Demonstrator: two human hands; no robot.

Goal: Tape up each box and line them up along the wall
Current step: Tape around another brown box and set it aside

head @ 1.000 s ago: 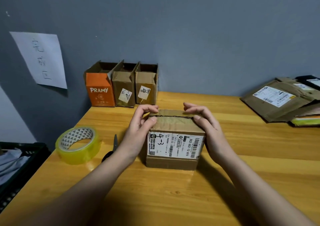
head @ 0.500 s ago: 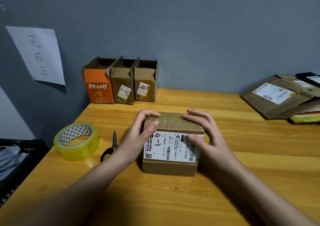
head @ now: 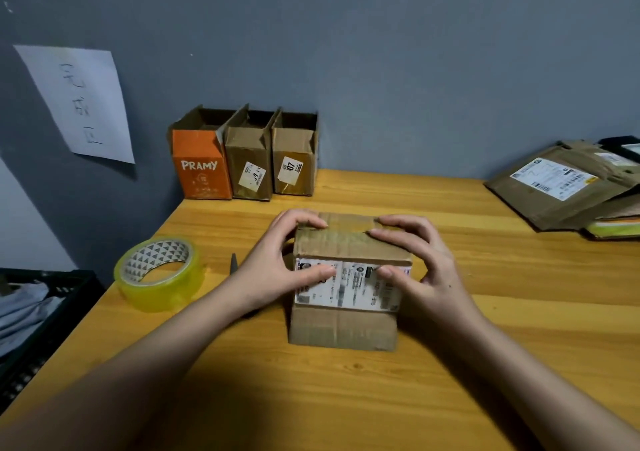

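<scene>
Your left hand (head: 273, 267) and right hand (head: 420, 270) both grip the brown box (head: 346, 326) that sits on the desk (head: 346, 398) in front of you. Each hand curls over a top corner: the fingers lie on the closed top flaps and the thumbs press on the white shipping label (head: 349, 286) on the near face. The fingertips of the two hands are apart, with a bare strip of the top flaps between them.

Left of the box, near your left wrist, a roll of clear yellowish tape (head: 157, 274) lies flat on the desk. Between the roll and your left hand you can see the tip of a pair of scissors (head: 234, 263); the rest is hidden behind your hand.

At the back left, three small boxes stand side by side, touching, against the grey wall (head: 415, 69): an orange box (head: 201, 170) marked PRAMY, then two brown ones (head: 273, 163), all with their top flaps up. A sheet of paper (head: 81, 104) hangs on the wall to the left. At the far right of the desk lies a stack of flattened cardboard (head: 568, 187). A black crate (head: 45, 312) stands beside the desk on your left.
</scene>
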